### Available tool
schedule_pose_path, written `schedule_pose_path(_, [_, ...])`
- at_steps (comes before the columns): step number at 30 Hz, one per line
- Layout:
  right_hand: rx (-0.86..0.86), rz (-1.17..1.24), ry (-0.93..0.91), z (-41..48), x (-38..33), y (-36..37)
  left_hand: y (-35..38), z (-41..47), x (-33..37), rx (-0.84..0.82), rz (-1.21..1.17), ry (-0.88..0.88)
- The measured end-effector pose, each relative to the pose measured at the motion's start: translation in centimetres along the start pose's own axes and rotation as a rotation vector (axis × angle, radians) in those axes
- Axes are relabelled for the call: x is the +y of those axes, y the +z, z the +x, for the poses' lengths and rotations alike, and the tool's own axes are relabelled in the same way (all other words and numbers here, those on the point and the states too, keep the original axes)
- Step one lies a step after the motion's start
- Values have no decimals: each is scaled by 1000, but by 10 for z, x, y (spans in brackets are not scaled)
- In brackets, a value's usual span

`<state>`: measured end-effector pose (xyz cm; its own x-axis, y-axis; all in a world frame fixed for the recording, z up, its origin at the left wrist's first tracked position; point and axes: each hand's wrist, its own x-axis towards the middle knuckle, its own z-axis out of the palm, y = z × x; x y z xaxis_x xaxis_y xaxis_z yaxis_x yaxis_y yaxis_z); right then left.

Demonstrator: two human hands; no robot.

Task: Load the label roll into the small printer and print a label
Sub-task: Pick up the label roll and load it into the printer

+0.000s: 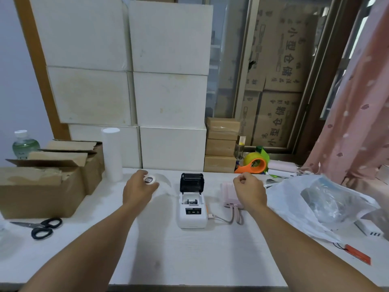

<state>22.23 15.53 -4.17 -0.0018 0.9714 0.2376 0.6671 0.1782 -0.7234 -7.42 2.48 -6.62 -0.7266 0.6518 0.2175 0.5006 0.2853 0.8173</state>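
White and small, the label roll (149,179) sits pinched in my left fingers (155,185), its round face with a dark printed patch turned toward me, and a thin clear film trails from it toward the printer (192,204). I see my left hand (137,189) held above the desk (189,260) just left of the printer, arm stretched forward. The printer's black lid stands open, and its white bay shows only dark parts inside, no roll. My right hand (249,189) hovers right of the printer over a pink power bank (231,194), fingers curled into a loose fist gripping nothing I can make out. Further left of the printer, open cardboard boxes (48,184); their contents are hidden.
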Motion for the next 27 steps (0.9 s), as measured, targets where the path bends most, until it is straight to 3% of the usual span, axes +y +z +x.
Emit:
schedule_pose_path(5, [-124,329,-12,2,-32,-3,-8,-9,17,-38,-267,0])
schedule_pose_path(11, [-507,322,119,-15,-75,-2,-10,-20,42,-105,-431,17])
schedule_pose_path(19, [-719,455,163,-33,-113,1,-4,-34,82,-191,-493,121])
schedule_pose_path(27, [-738,689,255,-26,-112,-16,2,-39,114,-233,-651,97])
